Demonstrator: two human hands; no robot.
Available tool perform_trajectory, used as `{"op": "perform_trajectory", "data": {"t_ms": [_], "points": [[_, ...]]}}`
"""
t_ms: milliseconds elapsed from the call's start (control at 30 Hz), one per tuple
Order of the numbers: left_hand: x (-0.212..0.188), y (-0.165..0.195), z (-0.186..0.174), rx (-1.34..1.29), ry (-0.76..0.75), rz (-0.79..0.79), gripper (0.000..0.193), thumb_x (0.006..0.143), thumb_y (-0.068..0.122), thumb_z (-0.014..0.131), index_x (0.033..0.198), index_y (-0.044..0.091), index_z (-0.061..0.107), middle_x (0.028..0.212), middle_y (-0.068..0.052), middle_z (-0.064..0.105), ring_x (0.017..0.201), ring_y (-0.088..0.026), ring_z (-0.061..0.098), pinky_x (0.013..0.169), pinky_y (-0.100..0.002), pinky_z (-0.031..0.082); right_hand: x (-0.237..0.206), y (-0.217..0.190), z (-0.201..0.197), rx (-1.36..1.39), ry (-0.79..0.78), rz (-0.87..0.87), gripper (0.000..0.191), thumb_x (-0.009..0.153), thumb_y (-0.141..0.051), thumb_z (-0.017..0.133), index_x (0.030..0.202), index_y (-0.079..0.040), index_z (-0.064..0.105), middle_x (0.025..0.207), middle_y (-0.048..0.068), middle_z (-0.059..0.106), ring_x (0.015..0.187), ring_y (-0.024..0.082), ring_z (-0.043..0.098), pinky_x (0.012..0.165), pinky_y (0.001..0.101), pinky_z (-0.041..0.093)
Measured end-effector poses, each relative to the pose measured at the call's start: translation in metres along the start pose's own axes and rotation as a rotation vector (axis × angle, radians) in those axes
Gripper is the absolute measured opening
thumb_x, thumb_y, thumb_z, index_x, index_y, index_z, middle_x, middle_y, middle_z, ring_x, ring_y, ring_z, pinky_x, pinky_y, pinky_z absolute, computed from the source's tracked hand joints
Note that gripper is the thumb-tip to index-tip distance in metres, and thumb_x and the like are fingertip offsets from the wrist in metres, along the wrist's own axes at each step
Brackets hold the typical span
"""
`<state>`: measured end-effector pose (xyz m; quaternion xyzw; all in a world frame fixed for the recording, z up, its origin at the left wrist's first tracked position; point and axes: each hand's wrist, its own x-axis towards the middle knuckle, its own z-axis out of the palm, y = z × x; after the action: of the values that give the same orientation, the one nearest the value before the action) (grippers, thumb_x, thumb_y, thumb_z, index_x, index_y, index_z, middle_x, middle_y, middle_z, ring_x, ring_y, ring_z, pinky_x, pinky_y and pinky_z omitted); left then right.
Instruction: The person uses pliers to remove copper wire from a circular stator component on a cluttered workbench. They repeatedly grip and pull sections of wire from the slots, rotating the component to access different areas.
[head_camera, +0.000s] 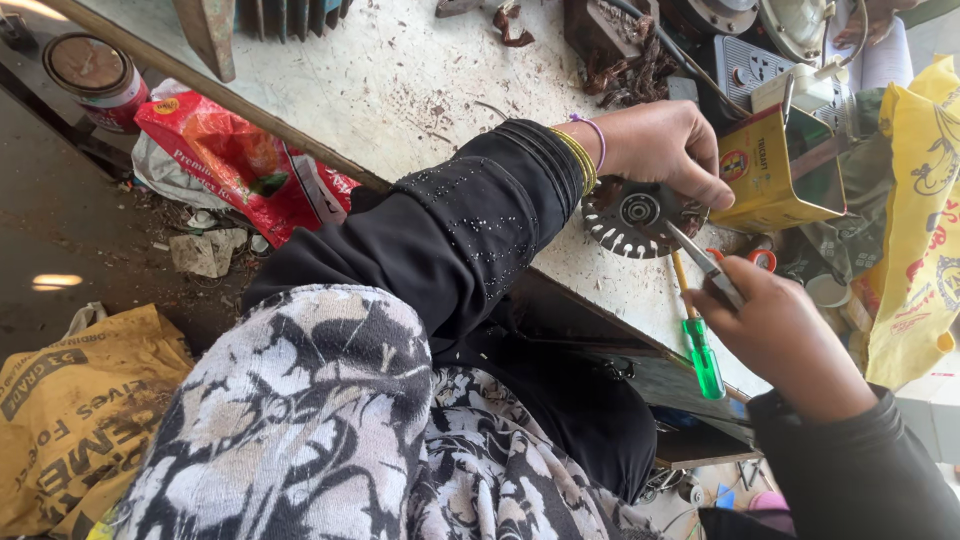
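Left hand: the left hand (668, 148) is in the upper middle of the frame. Its fingers are pressed down on the round black part (640, 216), holding it on the table.
Right hand: the right hand (790, 335) is at the right, lower down. Its fingers are closed tight around a thin metal tool (700, 258).
Metal tool: it slants up and to the left, and its tip touches the middle of the round black part.
Round black part: it is just right of the middle of the frame, near the table edge. It has white bits around its rim and a shiny metal ring in the middle.
Screwdriver: a screwdriver (703, 355) with a green handle lies on the table, just under the right hand.
Table: the table (400, 90) is pale and dirty, with brown crumbs on it.
Yellow box: an open yellow box (770, 170) sits just right of the left hand.
Red bag: a red bag (235, 165) lies on the floor at the upper left.
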<state>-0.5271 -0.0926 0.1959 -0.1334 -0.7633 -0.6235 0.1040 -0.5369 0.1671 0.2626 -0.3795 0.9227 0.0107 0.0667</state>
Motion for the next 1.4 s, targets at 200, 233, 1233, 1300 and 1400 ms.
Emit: {"op": "perform_trajectory", "data": {"t_ms": [200,233,1233,1300,1400], "points": [[-0.007,0.017,-0.001,0.044,0.024,-0.076,0.036,0.070,0.046,0.089,0.082,0.012,0.083,0.075,0.000,0.081,0.067,-0.008,0.074,0.063,-0.025,0.057,-0.001,0.007,0.005,-0.482,0.396,-0.430,0.016,0.095,-0.021,0.072,0.093,-0.008,0.062,0.090,0.008,0.063,0.090,0.030,0.063,0.085,0.0456,0.051],[-0.009,0.019,0.000,0.067,0.031,-0.085,0.036,0.070,0.047,0.088,0.082,0.014,0.083,0.075,0.001,0.081,0.067,-0.007,0.074,0.063,-0.025,0.057,0.003,0.011,0.004,-0.580,0.447,-0.463,0.016,0.098,-0.021,0.072,0.094,-0.010,0.061,0.089,0.006,0.062,0.090,0.028,0.063,0.085,0.0432,0.050],[0.002,-0.001,-0.004,-0.008,0.015,0.057,0.039,0.070,0.046,0.092,0.080,0.009,0.083,0.073,0.001,0.080,0.064,-0.007,0.073,0.061,-0.024,0.057,-0.003,0.012,0.039,1.211,-0.416,0.002,0.033,0.104,-0.020,0.049,0.123,0.006,0.058,0.111,0.019,0.068,0.106,0.029,0.068,0.092,0.0450,0.055],[0.003,-0.003,-0.003,-0.047,-0.011,0.055,0.039,0.070,0.044,0.092,0.080,0.008,0.083,0.073,0.000,0.080,0.063,-0.007,0.073,0.060,-0.024,0.057,-0.009,0.007,0.038,1.387,-0.489,0.018,0.037,0.102,-0.019,0.046,0.129,0.005,0.055,0.112,0.022,0.068,0.106,0.032,0.068,0.089,0.0482,0.054],[0.005,-0.003,-0.003,-0.065,-0.029,0.061,0.038,0.071,0.042,0.093,0.081,0.007,0.083,0.073,-0.001,0.079,0.062,-0.008,0.071,0.059,-0.023,0.056,-0.009,0.002,0.041,1.484,-0.564,-0.059,0.040,0.103,-0.019,0.043,0.132,0.008,0.053,0.113,0.026,0.068,0.106,0.035,0.067,0.089,0.0497,0.053]]}}
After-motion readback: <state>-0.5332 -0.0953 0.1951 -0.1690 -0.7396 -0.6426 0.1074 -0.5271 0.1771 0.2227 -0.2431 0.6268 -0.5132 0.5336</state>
